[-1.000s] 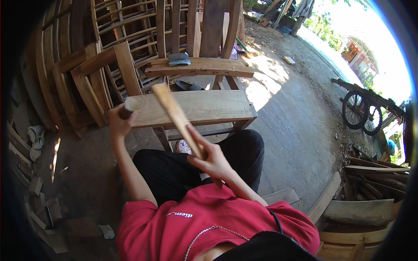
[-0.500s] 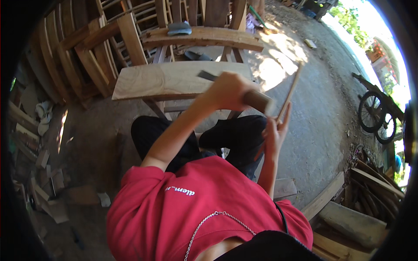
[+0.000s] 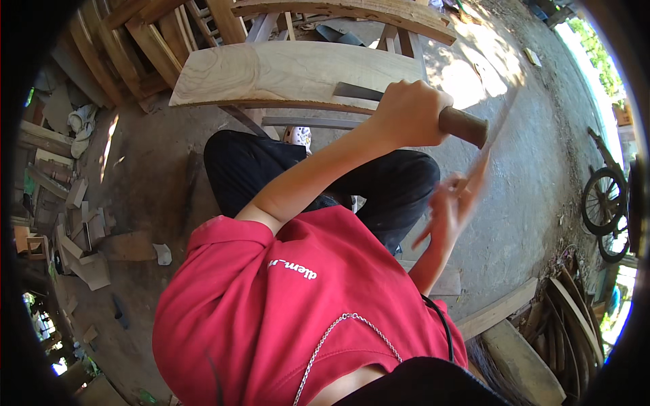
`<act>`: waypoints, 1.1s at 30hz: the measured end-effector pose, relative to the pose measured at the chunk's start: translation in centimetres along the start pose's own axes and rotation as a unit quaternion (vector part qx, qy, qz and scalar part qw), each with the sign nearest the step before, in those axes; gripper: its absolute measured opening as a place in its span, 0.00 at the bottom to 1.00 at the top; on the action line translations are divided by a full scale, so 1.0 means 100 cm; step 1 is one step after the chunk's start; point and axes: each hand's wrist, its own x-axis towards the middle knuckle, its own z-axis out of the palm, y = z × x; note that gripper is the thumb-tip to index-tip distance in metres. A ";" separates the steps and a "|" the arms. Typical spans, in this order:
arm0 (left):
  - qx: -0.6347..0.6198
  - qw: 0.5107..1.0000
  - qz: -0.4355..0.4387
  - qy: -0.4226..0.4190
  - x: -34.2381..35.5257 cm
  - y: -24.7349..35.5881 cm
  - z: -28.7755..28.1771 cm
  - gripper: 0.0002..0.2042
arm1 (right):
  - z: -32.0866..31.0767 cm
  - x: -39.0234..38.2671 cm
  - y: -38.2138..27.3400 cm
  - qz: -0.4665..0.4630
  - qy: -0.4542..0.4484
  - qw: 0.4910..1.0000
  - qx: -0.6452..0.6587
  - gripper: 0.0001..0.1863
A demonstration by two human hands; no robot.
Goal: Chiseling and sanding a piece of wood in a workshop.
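- Offcuts [image 3: 91, 274] lie heaped on the ground at far left; wooden frames [image 3: 154, 47] lean behind, nearer the top. Both sit well apart from the hands.
- Bench [image 3: 250, 71] with a thick plank top spans the upper middle. Its near edge faces the person; its left end is slightly slanted. Person's knees in black trousers [image 3: 240, 162] sit just below that edge, so low room there is tight.
- Chisel [image 3: 357, 91], the thing in work, points left, its flat dark blade seen across the near edge of the plank top. Touching or held above: cannot tell.
- Left hand [image 3: 412, 114] reaches across the body, fingers wrapped in a fist around the chisel; the handle's round butt sticks out to the right.
- Right hand [image 3: 450, 206] sits lower and further right, blurred, with a wooden stick [image 3: 483, 164] rising from it. Some fingers look loosely parted; how tight the grip is cannot be told.
- Stick's upper part passes just beside the handle butt in view; contact cannot be told.
- Step in hand, as judged: chisel and stick handled as a pair. Next move would call for a settled left grip and the stick kept off the left knuckles.
- Concrete floor [image 3: 525, 230] runs from the right hand toward the cart [image 3: 599, 199]; judged the widest room for a swing. Lower limit on that side: a long board [image 3: 497, 308] and stacked timber [image 3: 565, 325].
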 end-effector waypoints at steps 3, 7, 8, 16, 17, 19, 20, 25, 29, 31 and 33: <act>0.021 0.999 -0.011 0.034 -0.004 -0.012 -0.005 0.10 | -0.001 0.004 0.005 -0.049 0.054 0.997 0.006 0.35; 0.009 0.999 -0.008 0.038 -0.006 -0.008 -0.018 0.09 | -0.017 0.009 0.023 -0.092 0.179 0.904 0.377 0.27; 0.001 0.999 -0.009 0.036 -0.006 -0.008 -0.015 0.10 | 0.001 0.006 0.017 -0.098 0.189 0.861 0.461 0.29; 0.051 0.996 -0.055 0.055 -0.016 -0.041 -0.032 0.09 | 0.031 0.007 -0.007 -0.113 0.206 0.966 0.106 0.35; 0.040 0.997 -0.047 0.054 -0.016 -0.038 -0.036 0.10 | 0.026 0.012 -0.001 -0.101 0.224 0.940 0.237 0.34; 0.026 0.997 -0.040 0.054 -0.017 -0.032 -0.041 0.10 | 0.026 0.007 0.010 -0.087 0.239 0.897 0.360 0.33; 0.016 0.998 -0.041 0.054 -0.017 -0.032 -0.042 0.11 | 0.046 -0.003 0.007 -0.047 0.188 0.953 0.234 0.33; -0.043 0.993 -0.047 0.096 -0.023 -0.036 -0.064 0.11 | 0.056 -0.001 -0.003 -0.053 0.030 0.998 0.008 0.33; -0.025 0.997 -0.045 0.060 -0.023 -0.033 -0.061 0.12 | 0.054 0.006 0.004 -0.091 0.139 0.958 0.234 0.29; 0.011 0.997 -0.072 0.008 -0.020 -0.030 -0.057 0.13 | 0.056 0.003 0.012 -0.074 0.064 0.989 0.108 0.28; 0.024 0.996 -0.082 0.015 -0.021 -0.042 -0.059 0.13 | 0.061 0.000 -0.008 -0.011 -0.056 0.998 -0.018 0.37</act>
